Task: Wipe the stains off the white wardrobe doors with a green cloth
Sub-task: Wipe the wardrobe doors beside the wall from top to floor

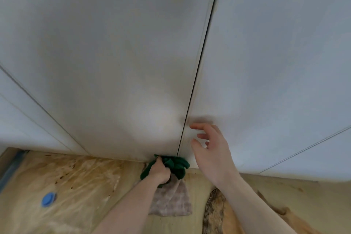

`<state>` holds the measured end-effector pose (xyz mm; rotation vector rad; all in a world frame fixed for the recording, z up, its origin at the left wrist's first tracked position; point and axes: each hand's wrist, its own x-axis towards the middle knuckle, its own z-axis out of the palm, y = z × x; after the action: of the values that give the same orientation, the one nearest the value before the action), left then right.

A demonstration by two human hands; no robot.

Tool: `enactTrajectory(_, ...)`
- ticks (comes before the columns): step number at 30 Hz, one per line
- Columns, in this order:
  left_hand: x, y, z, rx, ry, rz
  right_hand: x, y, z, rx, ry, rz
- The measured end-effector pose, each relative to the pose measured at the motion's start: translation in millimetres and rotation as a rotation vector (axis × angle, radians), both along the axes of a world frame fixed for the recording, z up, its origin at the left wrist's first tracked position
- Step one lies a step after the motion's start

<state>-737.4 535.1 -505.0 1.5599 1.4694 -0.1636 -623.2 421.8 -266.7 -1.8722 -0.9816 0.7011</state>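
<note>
Head view is showing the left hand gripping a bunched green cloth against the bottom edge of the white wardrobe doors. Right hand is hovering just right of it, fingers loosely spread, holding nothing. Pressing firmly along the seam would probably be wiping best.

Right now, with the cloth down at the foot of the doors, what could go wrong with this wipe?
1. The left hand grips the green cloth in a bunch, so little fabric may meet the door bottom and stains could stay.
2. The cloth sits at the gap between the doors; it might snag there.
3. The right hand hovers open near the right door; touching it could leave fresh marks.
</note>
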Motion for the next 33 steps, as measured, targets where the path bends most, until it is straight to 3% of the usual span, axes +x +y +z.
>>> enactTrajectory(6,-30.2,30.2,48.5,-0.189,-0.307,0.740,-7.6,2.3,9.6,0.016,-0.003,0.014)
enactTrajectory(11,-77.3,58.1,112.5,-0.074,-0.403,0.974,-23.7,-6.5,24.9,0.045,0.017,0.029)
enactTrajectory(20,-117.3,70.3,231.4,0.132,-0.714,1.088,-49.8,-20.4,53.6,0.120,0.030,-0.008)
enactTrajectory(24,-126.8,51.3,244.0,0.311,-0.830,0.886,-56.3,-19.4,54.4,0.131,0.035,0.001)
enactTrajectory(29,-129.5,54.3,213.6,0.546,-0.649,0.702,-60.6,-9.5,46.9,0.106,0.030,0.014)
enactTrajectory(33,-120.0,64.1,176.6,0.426,-0.536,0.853,-59.4,3.3,35.1,0.059,0.019,0.040)
